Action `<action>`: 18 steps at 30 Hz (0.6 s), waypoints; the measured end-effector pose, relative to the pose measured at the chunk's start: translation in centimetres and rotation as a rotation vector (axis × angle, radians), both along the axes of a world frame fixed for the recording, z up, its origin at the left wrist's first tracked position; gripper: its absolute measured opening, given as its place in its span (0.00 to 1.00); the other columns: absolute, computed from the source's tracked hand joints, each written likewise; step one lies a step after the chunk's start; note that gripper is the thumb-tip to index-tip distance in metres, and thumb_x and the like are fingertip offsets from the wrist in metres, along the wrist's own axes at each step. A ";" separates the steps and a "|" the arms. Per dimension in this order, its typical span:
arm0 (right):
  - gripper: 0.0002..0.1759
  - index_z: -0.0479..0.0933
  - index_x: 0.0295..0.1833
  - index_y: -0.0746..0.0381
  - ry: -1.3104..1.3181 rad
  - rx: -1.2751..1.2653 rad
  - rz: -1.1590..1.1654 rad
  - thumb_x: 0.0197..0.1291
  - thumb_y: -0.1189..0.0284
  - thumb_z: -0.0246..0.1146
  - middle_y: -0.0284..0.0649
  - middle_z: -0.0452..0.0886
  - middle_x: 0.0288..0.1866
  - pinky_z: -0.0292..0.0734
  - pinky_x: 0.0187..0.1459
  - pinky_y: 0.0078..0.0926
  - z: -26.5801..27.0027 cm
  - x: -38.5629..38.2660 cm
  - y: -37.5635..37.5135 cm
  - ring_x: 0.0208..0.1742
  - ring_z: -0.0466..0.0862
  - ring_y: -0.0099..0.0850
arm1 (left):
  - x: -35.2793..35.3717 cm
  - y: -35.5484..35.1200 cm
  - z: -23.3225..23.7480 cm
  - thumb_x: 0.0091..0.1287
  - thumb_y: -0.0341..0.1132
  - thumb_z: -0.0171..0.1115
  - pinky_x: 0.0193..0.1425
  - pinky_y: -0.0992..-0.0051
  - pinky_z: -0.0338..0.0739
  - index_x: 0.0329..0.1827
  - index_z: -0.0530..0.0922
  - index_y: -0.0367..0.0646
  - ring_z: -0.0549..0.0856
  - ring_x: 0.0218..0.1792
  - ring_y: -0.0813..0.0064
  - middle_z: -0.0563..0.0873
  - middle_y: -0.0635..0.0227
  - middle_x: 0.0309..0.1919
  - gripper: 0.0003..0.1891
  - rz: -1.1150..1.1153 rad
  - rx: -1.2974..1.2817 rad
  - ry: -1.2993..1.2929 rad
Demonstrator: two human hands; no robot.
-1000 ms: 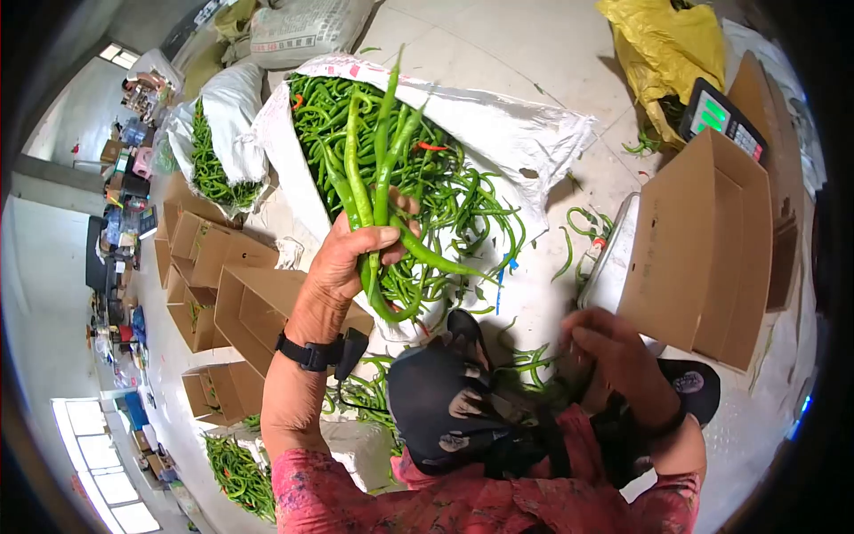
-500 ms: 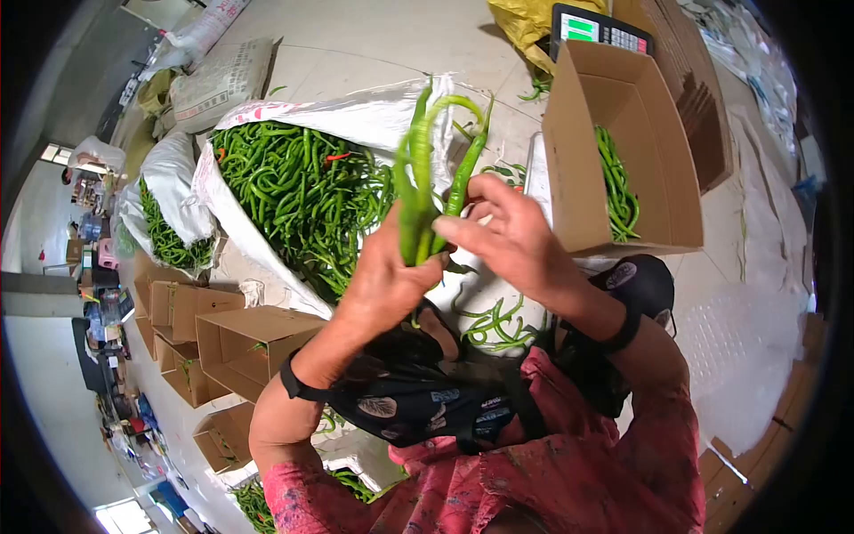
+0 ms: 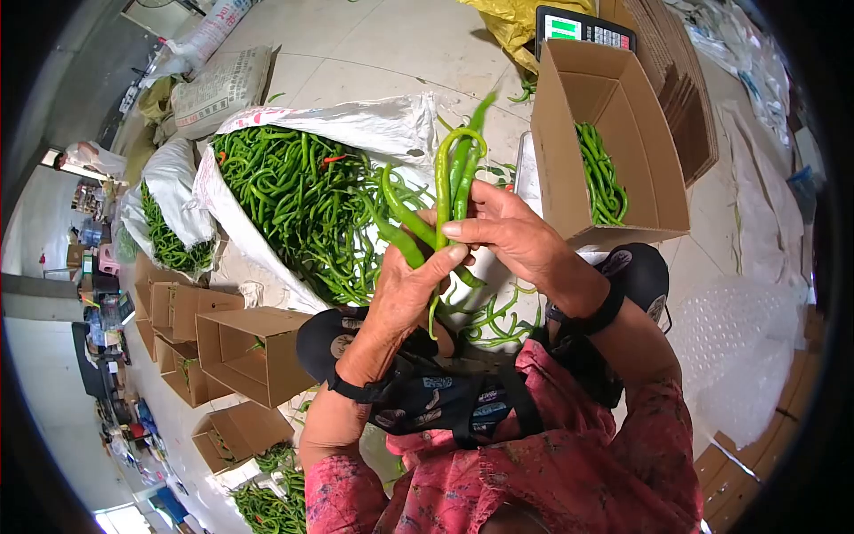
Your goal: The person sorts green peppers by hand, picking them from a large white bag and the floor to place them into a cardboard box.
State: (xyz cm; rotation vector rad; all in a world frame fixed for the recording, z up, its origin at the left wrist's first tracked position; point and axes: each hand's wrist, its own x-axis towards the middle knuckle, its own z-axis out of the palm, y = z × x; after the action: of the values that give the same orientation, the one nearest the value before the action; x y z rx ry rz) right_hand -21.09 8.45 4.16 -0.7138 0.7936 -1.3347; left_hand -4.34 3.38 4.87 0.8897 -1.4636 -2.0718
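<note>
Both my hands hold a bunch of long green chili peppers [image 3: 450, 182] in front of me. My left hand [image 3: 411, 280] grips the lower part of the bunch, and my right hand [image 3: 507, 231] pinches the peppers near their stems. The tips point up and away from me. Just behind the bunch lies a large white sack [image 3: 391, 129], opened flat and heaped with green peppers [image 3: 294, 200]. To the right stands an open cardboard box [image 3: 654, 187] with a layer of peppers [image 3: 600, 173] inside.
A digital scale [image 3: 583, 25] sits behind the box, beside a yellow bag [image 3: 511, 27]. A second sack of peppers [image 3: 165, 222] lies at the left. Several empty cardboard boxes [image 3: 236, 347] stand on the floor at the lower left. Loose peppers [image 3: 494, 325] lie near my feet.
My view swung right from the sack toward the box. My right hand came up and joined the left on the bunch, which has sunk lower and closer to me.
</note>
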 end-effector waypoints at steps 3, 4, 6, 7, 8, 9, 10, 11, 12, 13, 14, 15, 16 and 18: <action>0.23 0.70 0.59 0.67 0.184 0.000 -0.049 0.67 0.63 0.63 0.40 0.83 0.53 0.66 0.42 0.18 -0.1 -0.1 0.7 0.44 0.74 0.17 | -0.2 0.7 -1.0 0.65 0.32 0.67 0.32 0.83 0.72 0.55 0.75 0.36 0.79 0.30 0.83 0.83 0.70 0.34 0.18 0.155 -0.212 -0.106; 0.23 0.70 0.59 0.67 0.188 0.004 -0.047 0.67 0.63 0.63 0.40 0.83 0.53 0.66 0.42 0.18 -0.3 0.3 0.9 0.44 0.74 0.17 | -0.2 0.9 -1.9 0.65 0.32 0.67 0.32 0.83 0.72 0.55 0.75 0.36 0.79 0.30 0.83 0.83 0.70 0.34 0.18 0.157 -0.208 -0.103; 0.22 0.71 0.57 0.66 0.300 0.084 -0.291 0.68 0.61 0.63 0.36 0.81 0.45 0.66 0.42 0.17 -0.9 1.4 1.2 0.44 0.73 0.17 | -0.2 0.9 -4.5 0.64 0.29 0.67 0.35 0.81 0.75 0.55 0.74 0.34 0.80 0.33 0.83 0.83 0.71 0.34 0.18 0.226 -0.618 -0.238; 0.20 0.71 0.56 0.66 0.300 0.037 -0.257 0.69 0.62 0.62 0.34 0.78 0.41 0.67 0.42 0.18 -0.1 1.5 1.3 0.44 0.74 0.17 | -0.2 1.2 -5.1 0.60 0.25 0.68 0.40 0.75 0.78 0.52 0.74 0.33 0.82 0.32 0.78 0.84 0.66 0.32 0.18 0.232 -0.676 -0.282; 0.20 0.71 0.56 0.66 0.304 0.045 -0.265 0.69 0.62 0.62 0.34 0.78 0.41 0.67 0.42 0.18 -1.0 1.5 1.1 0.44 0.74 0.17 | -0.2 1.4 -5.6 0.60 0.25 0.68 0.40 0.75 0.78 0.52 0.74 0.33 0.82 0.32 0.78 0.84 0.66 0.32 0.18 0.223 -0.671 -0.277; 0.20 0.71 0.56 0.66 0.360 0.067 -0.263 0.69 0.62 0.61 0.35 0.79 0.42 0.68 0.43 0.19 -2.7 1.4 0.6 0.44 0.75 0.18 | -0.3 1.6 -5.8 0.59 0.25 0.69 0.40 0.75 0.78 0.51 0.74 0.34 0.81 0.32 0.78 0.84 0.67 0.32 0.18 0.234 -0.629 -0.238; 0.19 0.72 0.56 0.66 0.418 0.089 -0.255 0.69 0.63 0.61 0.35 0.79 0.43 0.69 0.44 0.20 -3.7 1.3 0.2 0.44 0.75 0.18 | -0.3 1.8 -6.1 0.59 0.26 0.69 0.40 0.75 0.77 0.50 0.75 0.35 0.81 0.32 0.78 0.83 0.67 0.33 0.17 0.249 -0.586 -0.199; 0.18 0.73 0.55 0.66 0.435 0.097 -0.216 0.70 0.64 0.59 0.38 0.80 0.45 0.72 0.48 0.22 -4.1 0.6 0.2 0.46 0.77 0.21 | -0.2 1.3 -6.5 0.58 0.26 0.70 0.42 0.76 0.77 0.50 0.75 0.35 0.80 0.33 0.77 0.83 0.69 0.32 0.18 0.190 -0.457 -0.117; 0.18 0.73 0.55 0.66 0.438 0.102 -0.209 0.70 0.64 0.59 0.38 0.80 0.45 0.72 0.48 0.22 -4.0 0.4 0.2 0.46 0.77 0.21 | -0.1 1.0 -5.9 0.60 0.30 0.69 0.42 0.77 0.76 0.50 0.76 0.36 0.80 0.34 0.78 0.83 0.70 0.33 0.17 0.157 -0.362 -0.103; 0.17 0.74 0.55 0.66 0.428 0.110 -0.191 0.71 0.64 0.57 0.39 0.80 0.47 0.73 0.51 0.23 -3.7 0.2 0.2 0.47 0.78 0.22 | 0.2 0.5 -5.1 0.63 0.35 0.67 0.39 0.77 0.77 0.52 0.75 0.36 0.80 0.33 0.79 0.84 0.68 0.34 0.18 0.135 -0.302 -0.142; 0.17 0.74 0.55 0.66 0.417 0.120 -0.175 0.71 0.63 0.56 0.40 0.80 0.48 0.73 0.53 0.24 -3.6 0.2 0.2 0.49 0.79 0.24 | 0.5 0.2 -4.8 0.66 0.40 0.66 0.36 0.77 0.77 0.54 0.74 0.35 0.81 0.32 0.80 0.85 0.66 0.35 0.20 0.112 -0.240 -0.182; 0.16 0.74 0.54 0.66 0.343 0.135 -0.171 0.73 0.65 0.53 0.42 0.80 0.51 0.74 0.56 0.27 -4.1 0.1 0.0 0.52 0.80 0.28 | 0.7 0.2 -5.3 0.71 0.43 0.60 0.31 0.80 0.75 0.55 0.74 0.37 0.80 0.29 0.81 0.85 0.66 0.33 0.19 0.143 -0.128 -0.103; 0.16 0.74 0.54 0.66 0.343 0.142 -0.170 0.73 0.65 0.53 0.42 0.80 0.51 0.74 0.56 0.27 -4.1 -0.2 0.1 0.52 0.80 0.28 | 0.4 0.2 -5.6 0.73 0.40 0.58 0.28 0.82 0.74 0.56 0.72 0.38 0.79 0.30 0.79 0.83 0.65 0.34 0.16 0.222 0.038 0.066; 0.14 0.73 0.54 0.67 -0.134 0.164 -0.071 0.75 0.68 0.51 0.45 0.80 0.54 0.75 0.57 0.31 -3.4 -0.9 0.5 0.53 0.80 0.30 | 1.1 -0.8 -6.2 0.74 0.38 0.57 0.25 0.84 0.72 0.58 0.70 0.39 0.79 0.34 0.76 0.79 0.64 0.34 0.15 0.266 0.310 0.257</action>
State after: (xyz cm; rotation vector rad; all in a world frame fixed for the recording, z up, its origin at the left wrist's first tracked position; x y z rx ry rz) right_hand -21.95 8.91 0.80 -0.4659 0.8163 -1.3492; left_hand -3.29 2.54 -1.30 0.8393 -0.8580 -2.1451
